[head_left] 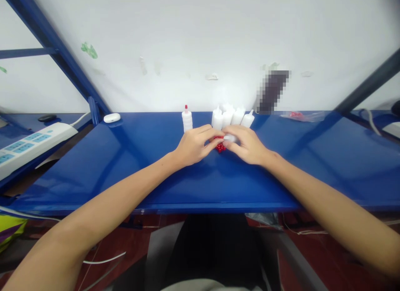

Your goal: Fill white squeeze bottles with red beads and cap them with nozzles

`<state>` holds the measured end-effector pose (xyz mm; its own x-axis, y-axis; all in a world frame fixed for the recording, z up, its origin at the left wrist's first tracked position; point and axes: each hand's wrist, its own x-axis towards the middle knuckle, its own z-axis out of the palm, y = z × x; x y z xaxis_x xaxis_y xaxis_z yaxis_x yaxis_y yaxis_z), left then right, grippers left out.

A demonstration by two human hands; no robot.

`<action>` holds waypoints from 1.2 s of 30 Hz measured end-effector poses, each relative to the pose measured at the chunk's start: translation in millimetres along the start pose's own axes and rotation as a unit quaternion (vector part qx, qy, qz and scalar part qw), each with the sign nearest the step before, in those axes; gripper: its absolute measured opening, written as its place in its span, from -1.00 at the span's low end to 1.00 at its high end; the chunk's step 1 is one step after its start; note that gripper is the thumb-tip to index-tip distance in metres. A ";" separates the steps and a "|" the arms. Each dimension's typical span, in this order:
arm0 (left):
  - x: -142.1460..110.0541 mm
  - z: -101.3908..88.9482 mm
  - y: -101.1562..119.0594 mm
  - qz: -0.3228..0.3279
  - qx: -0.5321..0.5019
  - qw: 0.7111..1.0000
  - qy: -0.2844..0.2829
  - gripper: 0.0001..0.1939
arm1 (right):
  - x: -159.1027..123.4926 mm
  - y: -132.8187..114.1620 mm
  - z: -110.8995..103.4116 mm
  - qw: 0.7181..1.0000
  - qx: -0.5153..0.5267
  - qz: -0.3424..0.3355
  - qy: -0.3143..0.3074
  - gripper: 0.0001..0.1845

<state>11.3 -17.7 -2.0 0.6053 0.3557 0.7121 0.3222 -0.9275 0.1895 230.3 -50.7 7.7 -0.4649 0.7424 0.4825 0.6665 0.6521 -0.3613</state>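
Observation:
My left hand [194,146] is closed in a pinch on a small red cap [219,137]. Facing it, my right hand [249,146] wraps around a white squeeze bottle [230,138], which lies tilted with its nozzle toward the red cap. Whether cap and nozzle touch, I cannot tell. Just below the fingers, a cluster of red caps [221,148] rests on the blue table. Several white squeeze bottles [228,116] without caps stand behind my hands, the rightmost leaning. Left of them, a white bottle with a red cap [187,121] stands upright, its base partly hidden by my left hand.
The blue table [125,170] ends at a white wall. A white earbud case [111,117] lies at the back left, near a power strip [34,145]. At the back right are a blurred-out dark phone-like object [273,92] and a clear plastic bag [304,116] with red bits.

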 end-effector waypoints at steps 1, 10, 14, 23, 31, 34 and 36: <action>-0.1 -0.3 0.7 -0.001 -0.003 1.000 -0.009 -0.78 | -0.5 0.6 -0.1 1.000 0.007 0.006 0.002 -0.64; -6.3 7.9 2.7 0.023 -0.013 0.998 -0.064 -0.78 | -1.2 -2.0 1.9 0.998 -0.012 0.057 -0.009 -0.56; -6.5 8.1 2.0 0.064 0.002 0.997 -0.051 -0.76 | 0.1 -9.3 3.3 0.999 -0.020 0.043 0.006 -0.65; -4.8 6.6 -1.0 0.038 -0.055 0.995 -0.080 -0.76 | -0.1 -15.4 7.1 0.992 -0.065 0.107 0.011 -0.61; -6.2 8.9 -0.4 0.026 -0.054 0.994 -0.092 -0.76 | -0.3 -13.3 6.4 0.995 -0.061 0.075 0.005 -0.45; -8.1 10.0 -1.5 0.010 -0.052 0.997 -0.052 -0.75 | -0.1 -7.0 5.2 0.997 -0.046 0.069 -0.005 -0.41; -7.8 7.9 -5.1 -0.027 -0.046 0.999 -0.006 -0.76 | -0.2 -2.5 3.3 0.996 -0.033 0.081 -0.003 -0.42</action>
<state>10.7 -14.9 -13.8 0.5975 0.4062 0.6914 0.2871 -0.9134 0.2885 226.8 -52.0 5.9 -0.3509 0.8380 0.4179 0.7695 0.5123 -0.3813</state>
